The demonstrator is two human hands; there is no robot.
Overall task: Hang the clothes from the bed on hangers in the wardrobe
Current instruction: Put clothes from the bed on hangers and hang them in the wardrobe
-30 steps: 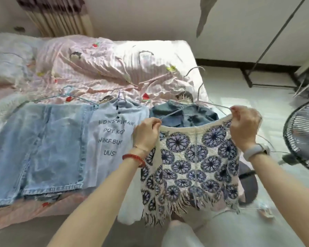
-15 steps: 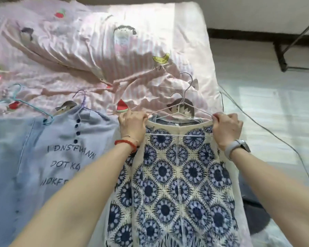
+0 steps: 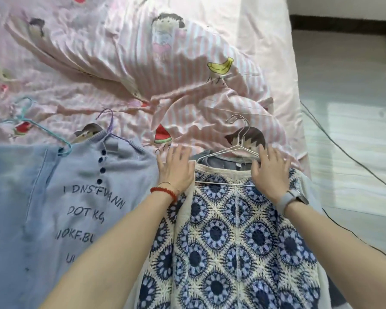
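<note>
Head view: a crochet top [image 3: 232, 241] with blue flower circles lies flat on the bed [image 3: 187, 70], near its right edge. The left hand [image 3: 176, 168] rests open, fingers spread, at the top's left shoulder. The right hand [image 3: 270, 172] lies open on the right shoulder. A white wire hanger [image 3: 227, 152] sits at the neckline between them. A pale blue shirt [image 3: 87, 197] lies just beside it.
</note>
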